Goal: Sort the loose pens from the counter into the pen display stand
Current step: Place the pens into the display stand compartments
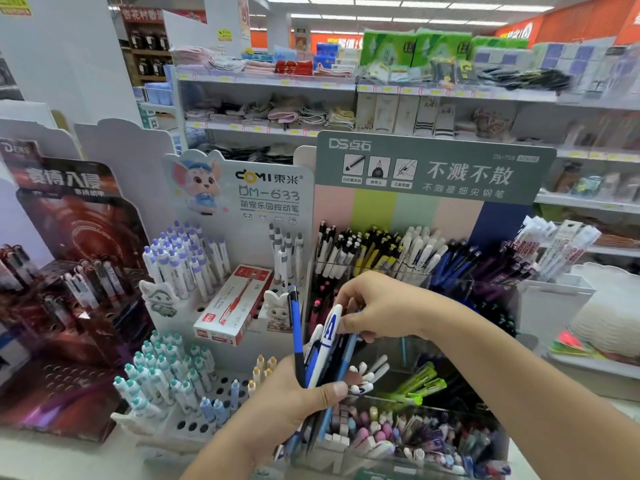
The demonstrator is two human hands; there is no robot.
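While the left hand (294, 396) grips a bundle of loose pens (320, 355) upright near the camera, the right hand (374, 311) pinches the top of one white pen with a blue letter (329, 332) in that bundle. The step in hand looks like picking a single pen out; the next move would call for drawing it clear of the others and matching it to a like-coloured compartment. Just beyond the hands stands the tiered clear pen display stand (415, 341): its near tray holds pastel pens and erasers, the tier above green pens, and the far row white, yellow-black and blue pens. To the left, a white holed stand (221, 341) carries teal-capped pens near and purple-capped ones farther, with a red-and-white pen box (232, 306) lying on it. Shelves of goods lie far behind.
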